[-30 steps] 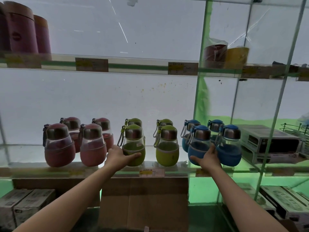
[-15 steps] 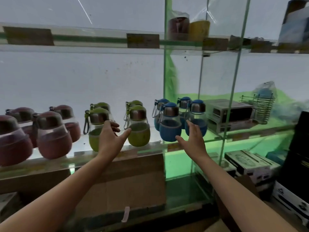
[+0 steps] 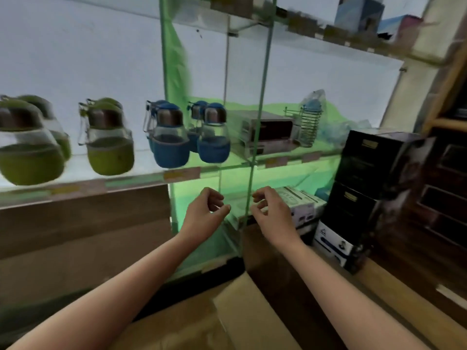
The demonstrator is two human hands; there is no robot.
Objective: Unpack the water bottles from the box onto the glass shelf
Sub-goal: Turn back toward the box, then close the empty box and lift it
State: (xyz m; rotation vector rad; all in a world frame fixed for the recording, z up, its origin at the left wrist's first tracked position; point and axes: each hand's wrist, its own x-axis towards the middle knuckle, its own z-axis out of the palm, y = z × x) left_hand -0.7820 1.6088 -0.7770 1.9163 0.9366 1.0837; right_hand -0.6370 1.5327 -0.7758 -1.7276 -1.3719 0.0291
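On the glass shelf (image 3: 141,177) stand squat bottles with metal collars: green bottles (image 3: 108,142) at the left and blue bottles (image 3: 171,140) further right, in pairs front to back. Below the shelf's front edge, my left hand (image 3: 202,213) and my right hand (image 3: 274,210) hover side by side, fingers loosely curled, holding nothing. A brown cardboard box (image 3: 227,317) with an open flap lies under my forearms at the bottom of the view; its inside is hidden.
A vertical glass divider (image 3: 262,97) splits the shelf; right of it sit a grey boxed appliance (image 3: 265,135) and a wire rack (image 3: 309,125). Stacked black cartons (image 3: 369,178) stand at the right. White boxes (image 3: 303,205) lie on the lower shelf.
Both hands have left the bottles and dropped below the shelf edge, coming close together. My view has swung right and down, so the red bottles are out of sight.
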